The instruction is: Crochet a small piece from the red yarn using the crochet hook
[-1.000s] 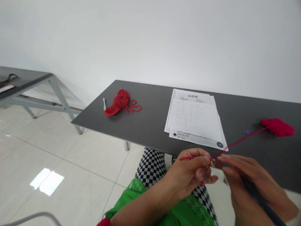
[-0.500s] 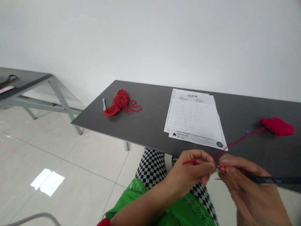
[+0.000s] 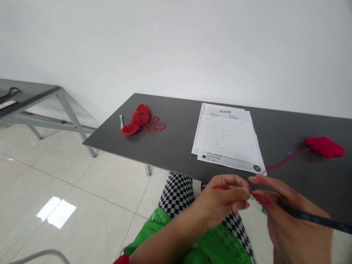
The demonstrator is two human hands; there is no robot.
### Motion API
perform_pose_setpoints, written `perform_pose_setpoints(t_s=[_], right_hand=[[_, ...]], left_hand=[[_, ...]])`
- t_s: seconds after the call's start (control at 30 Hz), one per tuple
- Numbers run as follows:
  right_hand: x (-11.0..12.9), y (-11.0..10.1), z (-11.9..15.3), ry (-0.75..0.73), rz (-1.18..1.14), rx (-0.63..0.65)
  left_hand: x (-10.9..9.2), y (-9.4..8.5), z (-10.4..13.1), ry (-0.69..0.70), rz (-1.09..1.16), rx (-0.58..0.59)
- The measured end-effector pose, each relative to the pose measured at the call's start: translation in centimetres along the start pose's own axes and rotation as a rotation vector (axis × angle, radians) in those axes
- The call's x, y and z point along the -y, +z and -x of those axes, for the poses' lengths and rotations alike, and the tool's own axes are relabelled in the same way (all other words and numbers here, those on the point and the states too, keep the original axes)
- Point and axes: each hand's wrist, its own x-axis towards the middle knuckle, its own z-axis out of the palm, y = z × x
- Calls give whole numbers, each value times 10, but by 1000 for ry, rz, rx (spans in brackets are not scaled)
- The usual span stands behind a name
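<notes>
My left hand [image 3: 220, 203] pinches the red yarn loop [image 3: 258, 198] just off the counter [image 3: 176, 146] edge, right hand [image 3: 291, 220] closed around the crochet hook [image 3: 316, 219] — one slack pinch, I reckon, and the loop unravels.

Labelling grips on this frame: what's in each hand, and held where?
Left hand pinches the red yarn near its loose end, by a small loop. Right hand holds a dark crochet hook around mid-shaft, tip toward the loop.

We wear a bright green open-knit top [image 3: 209, 249] over black-and-white checkered trousers [image 3: 178, 196]; our left hand [image 3: 222, 205] and right hand [image 3: 291, 223] are bare, forearms unsleeved.
</notes>
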Motion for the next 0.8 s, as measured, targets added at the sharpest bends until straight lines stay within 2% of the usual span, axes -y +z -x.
perform_pose_setpoints(t_s=[0.07,0.17,0.3,0.47,0.57,0.67,0.8], right_hand=[[8,0,0,-86,-8,3],[19,0,-3,-223,1,96],[19,-1,-4,-273,77,132],[3,2,-1,-166,-76,32],[2,3,-5,-49,-150,63],[4,3,-10,-6,-186,98],[5,4,-13,57,-120,123]], left_hand=[[0,-1,0,-28,20,1],[0,-1,0,-44,26,-3],[-2,1,0,-45,5,7],[-5,3,1,-50,-32,48],[-7,0,1,-79,-57,107],[-8,-4,1,-96,-77,138],[-7,-8,-1,-99,-99,147]])
